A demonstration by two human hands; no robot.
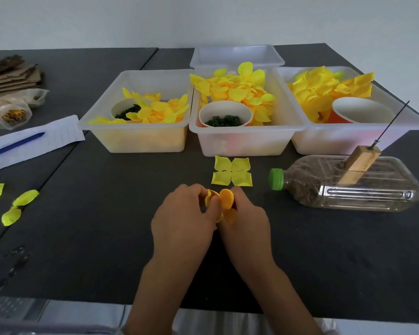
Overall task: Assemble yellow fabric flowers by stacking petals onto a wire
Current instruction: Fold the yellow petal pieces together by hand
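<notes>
Orange-yellow petals sat pinched between my two hands over the dark table, just in front of me. My left hand curled its fingers around the left side of the little stack, and my right hand gripped the right side — how many layers were in there I could not make out. Just beyond the fingertips a four-lobed yellow petal piece lay flat on the table. To its right a clear bottle with a green cap lay on its side, with a wooden block on it, and a thin wire rose from the block, bare. Behind stood three clear bins of yellow petals, each holding a paper cup — two cups showed dark green bits. Far left lay loose petals, a pen on paper.
</notes>
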